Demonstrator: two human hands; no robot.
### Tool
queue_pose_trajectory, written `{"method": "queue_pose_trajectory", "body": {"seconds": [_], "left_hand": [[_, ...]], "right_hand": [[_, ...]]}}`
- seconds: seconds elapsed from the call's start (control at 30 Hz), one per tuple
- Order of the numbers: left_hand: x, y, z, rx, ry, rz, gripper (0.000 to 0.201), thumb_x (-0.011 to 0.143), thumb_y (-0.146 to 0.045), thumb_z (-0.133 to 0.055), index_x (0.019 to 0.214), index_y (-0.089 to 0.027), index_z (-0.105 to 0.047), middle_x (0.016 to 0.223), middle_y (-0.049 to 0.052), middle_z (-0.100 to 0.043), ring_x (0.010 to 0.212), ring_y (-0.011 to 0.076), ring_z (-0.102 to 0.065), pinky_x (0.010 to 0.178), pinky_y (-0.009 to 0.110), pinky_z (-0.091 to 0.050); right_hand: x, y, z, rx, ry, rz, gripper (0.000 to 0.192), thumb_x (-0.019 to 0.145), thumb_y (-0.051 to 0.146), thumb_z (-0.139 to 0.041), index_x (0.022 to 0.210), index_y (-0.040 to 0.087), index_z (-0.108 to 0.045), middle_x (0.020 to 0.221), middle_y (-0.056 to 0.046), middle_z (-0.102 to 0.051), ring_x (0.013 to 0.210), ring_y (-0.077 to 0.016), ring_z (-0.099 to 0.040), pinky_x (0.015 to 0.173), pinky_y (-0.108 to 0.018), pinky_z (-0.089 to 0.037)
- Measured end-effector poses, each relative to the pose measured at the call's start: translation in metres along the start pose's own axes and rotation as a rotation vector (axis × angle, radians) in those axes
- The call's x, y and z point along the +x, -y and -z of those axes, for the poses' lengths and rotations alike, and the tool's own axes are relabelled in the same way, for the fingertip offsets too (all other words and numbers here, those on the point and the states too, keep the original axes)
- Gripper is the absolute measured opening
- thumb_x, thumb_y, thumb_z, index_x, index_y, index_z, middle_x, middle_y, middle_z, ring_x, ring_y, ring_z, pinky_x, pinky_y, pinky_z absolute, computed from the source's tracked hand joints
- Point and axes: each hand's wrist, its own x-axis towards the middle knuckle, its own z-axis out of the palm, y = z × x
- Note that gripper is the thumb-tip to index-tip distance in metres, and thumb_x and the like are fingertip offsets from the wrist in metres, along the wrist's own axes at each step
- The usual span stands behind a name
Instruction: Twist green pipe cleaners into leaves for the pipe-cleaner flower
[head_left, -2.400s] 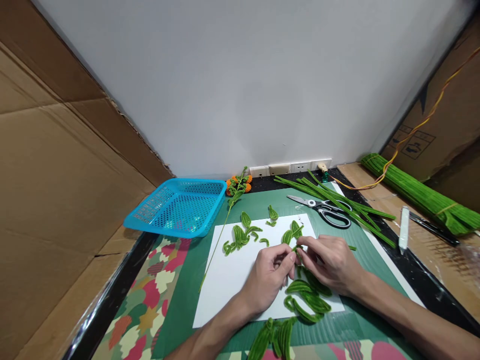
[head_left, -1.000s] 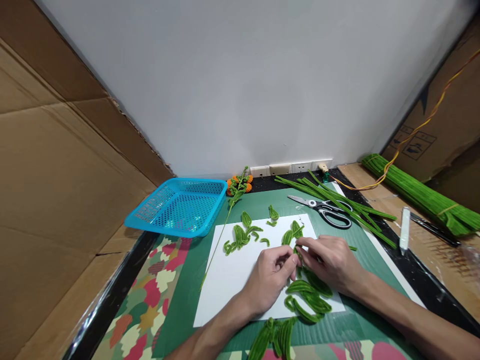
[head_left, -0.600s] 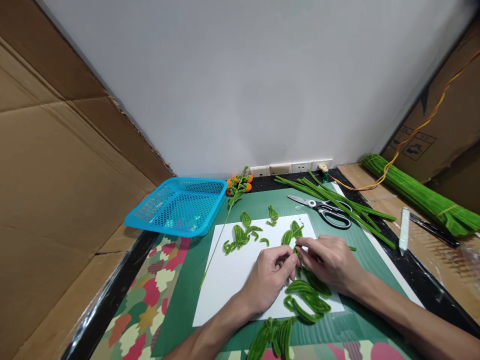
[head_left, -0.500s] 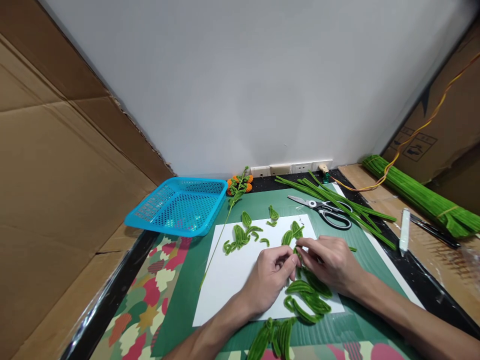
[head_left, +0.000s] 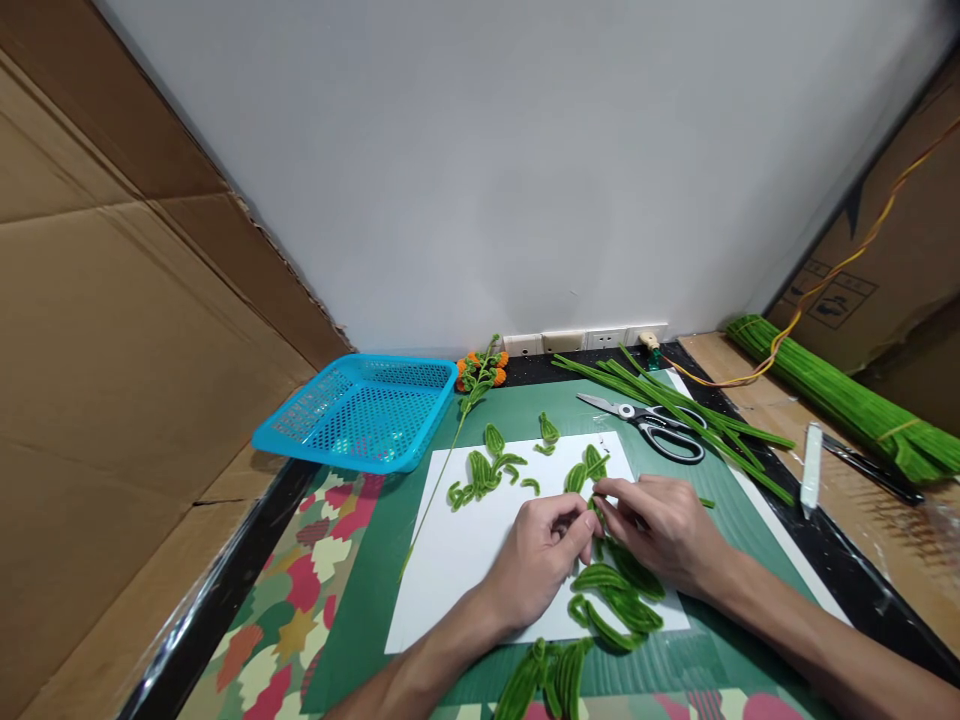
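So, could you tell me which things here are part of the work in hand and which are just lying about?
In hand:
left hand and right hand pinching one green pipe-cleaner piece
bent green leaf shapes
white sheet

Lying about:
blue basket
scissors
straight green stems
orange flower sprig
tied green bundle

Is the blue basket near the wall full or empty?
Empty. Through the blue basket only its bare mesh floor and walls show; the green pieces lie outside it, on the white sheet.
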Motion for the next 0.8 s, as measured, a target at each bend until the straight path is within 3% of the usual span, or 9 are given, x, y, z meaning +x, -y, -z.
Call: {"method": "queue_pose_trajectory", "body": {"seconds": [0.8], "left_hand": [[0.0007, 0.0007, 0.0001, -0.005, -0.011, -0.007, 0.05, 0.108, -0.056, -0.046, 0.081, -0.016, -0.062, 0.069, -0.001, -0.061, 0.057, 0.0116, -0.05, 0.058, 0.025, -0.041]], "right_hand": [[-0.0002, -0.001, 0.0015, 0.054, 0.02, 0.042, 0.018, 0.11, 0.016, -0.048, 0.107, 0.014, -0.065, 0.063, 0.002, -0.064, 0.051, -0.0128, -0.053, 0.056, -0.027, -0.036]]}}
